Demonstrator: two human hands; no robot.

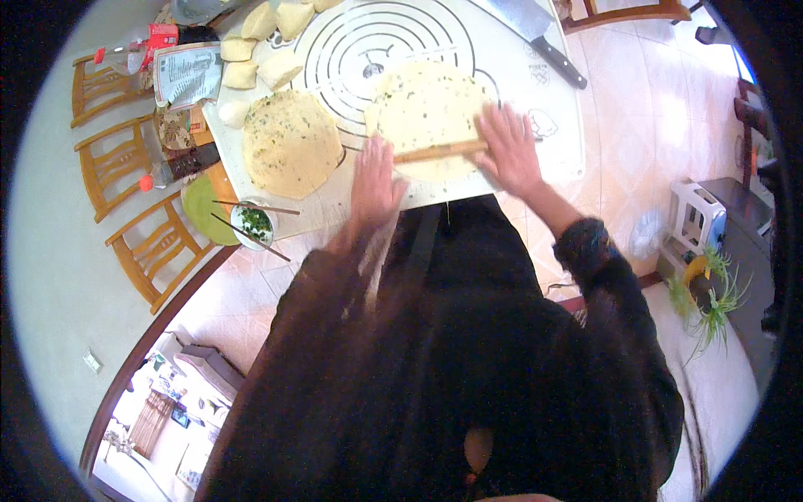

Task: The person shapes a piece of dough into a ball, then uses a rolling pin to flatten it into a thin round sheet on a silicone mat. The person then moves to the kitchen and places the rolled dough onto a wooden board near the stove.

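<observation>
A wooden rolling pin (439, 152) lies across the lower part of a flat round of dough with green flecks (426, 100), on a white pastry mat (558, 169) printed with rings. My left hand (376, 182) is flat on the pin's left end and my right hand (511, 147) flat on its right end, fingers stretched out, both slightly blurred. Left of the pin, a second flecked dough round (292, 144) rests on the mat. Several pale dough pieces (260, 22) sit beyond it. Near the left corner stands a white bowl of chopped greens (254, 223), with chopsticks (251, 237) across its rim.
A cleaver (546, 47) with a black handle lies at the mat's far right. Left of the mat are a blue-white packet (188, 72), a dark bottle with a red cap (182, 164) and a green round mat (210, 210). Wooden chairs (157, 245) stand along the left wall.
</observation>
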